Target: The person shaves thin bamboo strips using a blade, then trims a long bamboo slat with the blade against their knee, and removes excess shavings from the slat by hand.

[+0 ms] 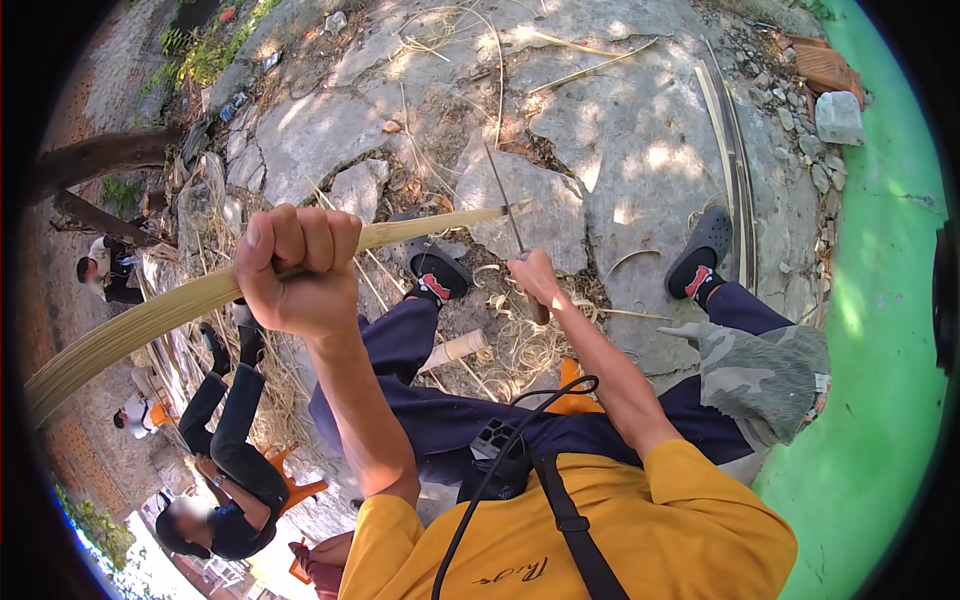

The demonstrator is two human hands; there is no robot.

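While my left hand (298, 268) is raised in a tight fist around the bundle of bamboo strips (150, 318), my left forearm rises steeply from my yellow shirt, knuckles up. My right arm reaches forward and down over my lap, and my right hand (535, 283) is closed on the handle of a knife (506, 208) — its thin blade points up and away from me, its tip well above the bundle's far end.

I sit low over cracked grey stone ground (620, 140), strewn with pale shavings (520, 340) and loose slivers between my two dark clogs (705, 245). A bright green surface (880, 330) runs along my right, with rubble at its upper edge. To my left another person (225, 470) in dark clothes sits on an orange stool, and further people are small beyond.

The bundle runs long from the lower left, through my left fist, and ends just beside the blade — close above my right hand, though I cannot tell whether blade and tip touch
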